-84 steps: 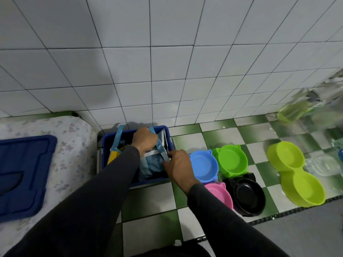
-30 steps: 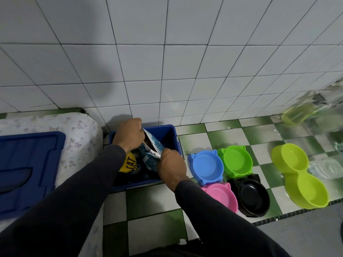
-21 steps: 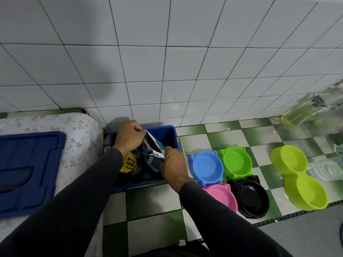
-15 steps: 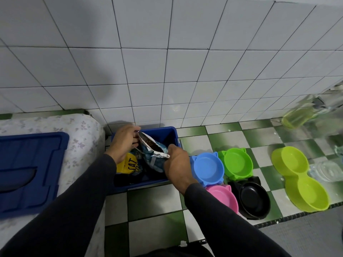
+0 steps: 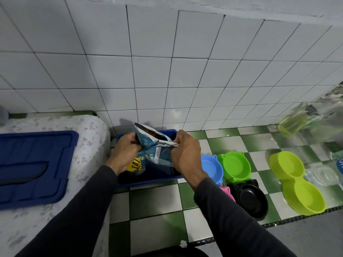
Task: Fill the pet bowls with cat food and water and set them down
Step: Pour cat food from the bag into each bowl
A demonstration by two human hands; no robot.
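Holding open cat food bag (image 5: 156, 145) between left hand (image 5: 126, 149) grip, right hand (image 5: 185, 154) grip, above blue bin (image 5: 148, 179).

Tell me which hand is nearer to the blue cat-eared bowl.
Right. The right hand grips the open food bag directly beside the blue bowl, overlapping its left edge in view. The left hand grips the bag's other side, farther left above the blue bin.

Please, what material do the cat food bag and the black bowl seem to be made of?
Cat food bag: probably foil-lined plastic film; the torn mouth shows a shiny silver inside and the blue printed wall creases.
Black bowl: likely moulded plastic, glossy; light glints on its smooth rim. Coated metal cannot be excluded.
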